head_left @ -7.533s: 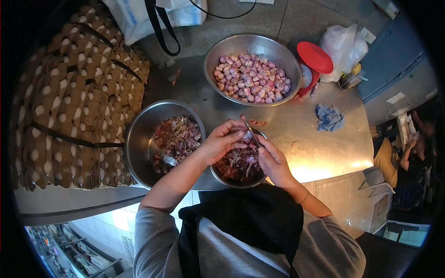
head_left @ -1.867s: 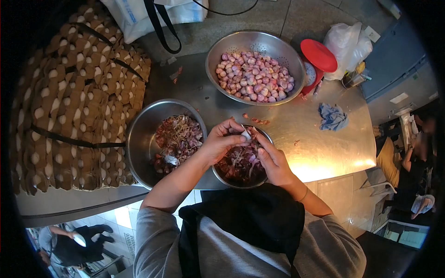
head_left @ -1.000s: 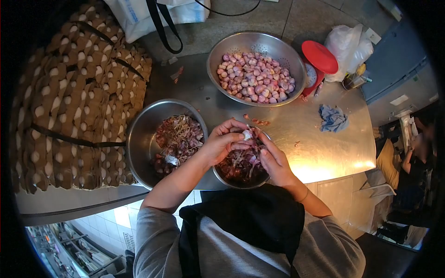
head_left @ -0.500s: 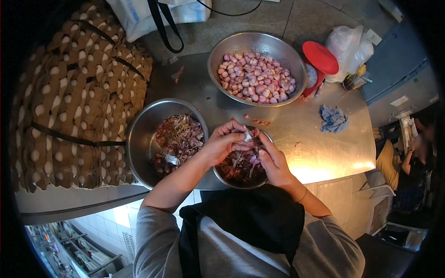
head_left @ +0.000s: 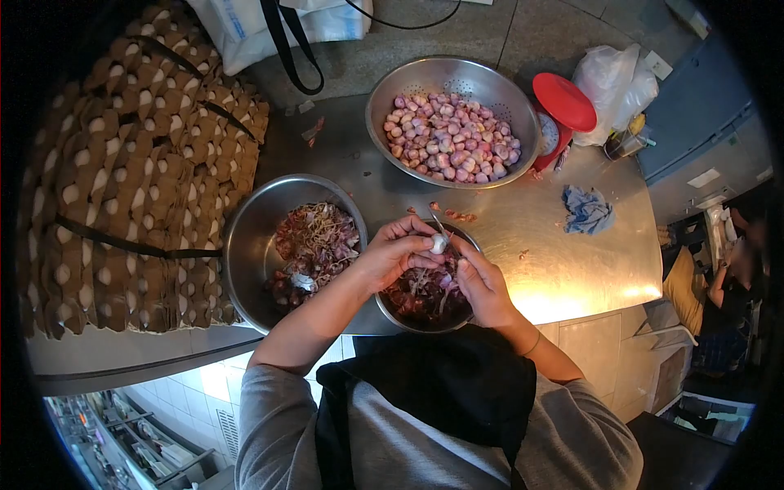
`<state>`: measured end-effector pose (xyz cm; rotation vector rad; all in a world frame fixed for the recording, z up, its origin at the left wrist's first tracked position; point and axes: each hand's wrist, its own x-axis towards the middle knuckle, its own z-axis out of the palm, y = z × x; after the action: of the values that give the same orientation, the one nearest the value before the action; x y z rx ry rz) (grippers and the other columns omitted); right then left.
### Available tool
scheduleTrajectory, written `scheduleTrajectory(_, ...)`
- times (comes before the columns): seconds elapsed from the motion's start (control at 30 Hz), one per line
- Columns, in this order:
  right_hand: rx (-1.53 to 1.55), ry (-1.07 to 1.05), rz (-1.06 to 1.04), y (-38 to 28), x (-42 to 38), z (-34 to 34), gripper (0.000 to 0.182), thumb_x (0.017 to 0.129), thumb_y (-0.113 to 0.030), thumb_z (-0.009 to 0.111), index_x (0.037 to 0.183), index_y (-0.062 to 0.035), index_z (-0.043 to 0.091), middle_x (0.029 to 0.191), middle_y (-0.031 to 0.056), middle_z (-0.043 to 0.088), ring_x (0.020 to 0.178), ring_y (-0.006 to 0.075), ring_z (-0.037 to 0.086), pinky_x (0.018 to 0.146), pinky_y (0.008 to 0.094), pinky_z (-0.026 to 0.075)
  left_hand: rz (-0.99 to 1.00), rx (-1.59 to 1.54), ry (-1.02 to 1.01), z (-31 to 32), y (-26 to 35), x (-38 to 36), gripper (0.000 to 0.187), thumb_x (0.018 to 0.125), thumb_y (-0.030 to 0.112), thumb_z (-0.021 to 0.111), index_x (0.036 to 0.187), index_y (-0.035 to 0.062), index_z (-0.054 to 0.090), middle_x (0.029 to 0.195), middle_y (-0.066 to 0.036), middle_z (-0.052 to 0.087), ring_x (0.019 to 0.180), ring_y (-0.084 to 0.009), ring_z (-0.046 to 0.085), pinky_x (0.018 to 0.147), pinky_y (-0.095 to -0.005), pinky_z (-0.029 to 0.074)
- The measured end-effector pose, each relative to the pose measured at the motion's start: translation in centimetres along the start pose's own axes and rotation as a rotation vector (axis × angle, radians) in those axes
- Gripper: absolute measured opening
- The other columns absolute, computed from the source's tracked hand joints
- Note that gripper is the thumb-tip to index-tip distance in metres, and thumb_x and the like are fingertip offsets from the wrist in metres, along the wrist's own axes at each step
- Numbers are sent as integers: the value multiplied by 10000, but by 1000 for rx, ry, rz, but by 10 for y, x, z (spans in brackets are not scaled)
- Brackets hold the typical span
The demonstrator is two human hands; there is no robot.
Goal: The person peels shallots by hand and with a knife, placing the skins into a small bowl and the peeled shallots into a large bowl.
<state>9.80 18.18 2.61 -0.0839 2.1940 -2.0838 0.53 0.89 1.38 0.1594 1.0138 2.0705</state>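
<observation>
Over a small metal bowl (head_left: pixel 425 330), my left hand (head_left: pixel 400 249) pinches a pale, whitish shallot (head_left: pixel 438 244) between thumb and fingertips. My right hand (head_left: pixel 483 286) is closed beside it on a small knife (head_left: pixel 438 219); the thin blade points up and away from me, and the handle is hidden in the fingers. Dark red-brown skins and peelings (head_left: pixel 420 290) lie in the bowl below. To the left, a larger metal bowl (head_left: pixel 243 245) contains shallots with dry roots and skins (head_left: pixel 322 233). Beyond my hands, a colander (head_left: pixel 384 155) is full of pinkish peeled shallots (head_left: pixel 453 135).
Stacked egg trays (head_left: pixel 139 188) fill the left side. On the metal table (head_left: pixel 563 269) are a red scale (head_left: pixel 563 102), a blue cloth (head_left: pixel 587 210) and scraps of skin (head_left: pixel 461 216). A plastic bag (head_left: pixel 608 90) stands at the back right. Another person (head_left: pixel 719 278) is far right.
The knife blade now shows above the shallot, pointing away from me. The shallot has turned in my left fingers and more of its round side is visible. Both arms stay in place.
</observation>
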Motion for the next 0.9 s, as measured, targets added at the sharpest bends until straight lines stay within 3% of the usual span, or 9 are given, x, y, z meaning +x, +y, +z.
scheduleTrajectory(0.17,244,12,51,1,-1,2,352,925,-163,404,1241,-8,417,756,-44,431,587,27,349,529,161,325,45,11,-17,-5,-4,3,126,784,12,550,907,25,523,877,-102,606,778,-191,627,722,-325,535)
scheduleTrajectory(0.33,65,66,41,9,3,0,364,920,-155,409,1250,-2,403,975,60,537,770,92,480,703,215,407,57,0,-24,-4,-3,2,157,768,-6,560,920,23,535,893,-101,604,792,-184,619,725,-325,532)
scheduleTrajectory(0.5,73,74,82,0,2,-1,385,909,-141,420,1264,3,378,1197,130,487,1049,171,472,910,266,346,78,35,-14,-5,-6,2,194,751,-22,578,937,25,550,910,-95,602,797,-167,609,738,-298,510)
scheduleTrajectory(0.53,76,46,110,-2,-2,2,388,907,-139,421,1266,2,374,1205,131,483,1067,179,468,920,270,339,86,57,5,-2,-5,1,197,748,-25,582,935,26,547,908,-90,602,795,-162,605,737,-291,504)
scheduleTrajectory(0.7,-266,20,-230,3,2,3,394,906,-142,415,1269,3,366,1254,150,450,1124,221,454,944,288,324,155,107,47,-2,-6,2,222,726,-45,600,919,36,526,894,-71,601,790,-141,589,720,-267,486)
scheduleTrajectory(0.8,-249,11,-107,-4,-1,2,389,909,-154,417,1260,8,377,1239,150,461,1137,211,439,950,286,319,195,154,55,-4,-7,4,235,716,-56,604,910,40,513,882,-70,601,795,-143,591,725,-271,491)
scheduleTrajectory(0.9,-21,52,16,10,2,0,387,911,-168,421,1256,3,384,1222,151,474,1114,198,451,940,278,328,182,119,-2,-2,-4,3,237,715,-59,602,916,32,516,875,-76,605,806,-146,594,732,-274,495)
